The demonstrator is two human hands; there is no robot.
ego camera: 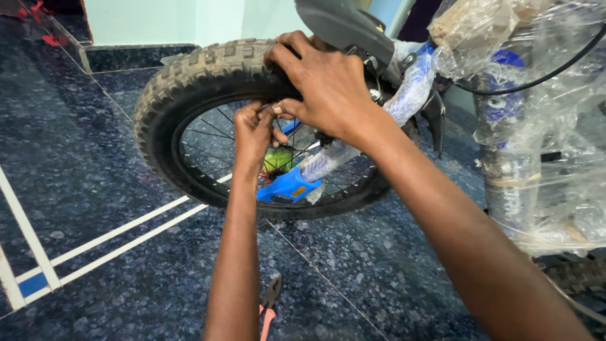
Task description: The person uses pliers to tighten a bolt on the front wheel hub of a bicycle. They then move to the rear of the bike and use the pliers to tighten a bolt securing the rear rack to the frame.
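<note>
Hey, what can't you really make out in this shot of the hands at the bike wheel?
Head view only:
- What the left hand pinches: hidden by the fingers of both hands.
- Right hand fingertips: wrapped over the tyre, out of sight.
- Wheel hub: behind the hands and spokes.
- Pliers: handles cut off by the bottom edge.
- Bike frame: blurred by plastic wrap.

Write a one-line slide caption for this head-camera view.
Two bare hands, left hand and right hand, work at the rim of a knobbly bicycle wheel; pliers lie on the floor.

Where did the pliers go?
The pliers lie on the dark speckled floor at the bottom middle of the head view, just right of the left forearm and below the bike wheel.
</note>
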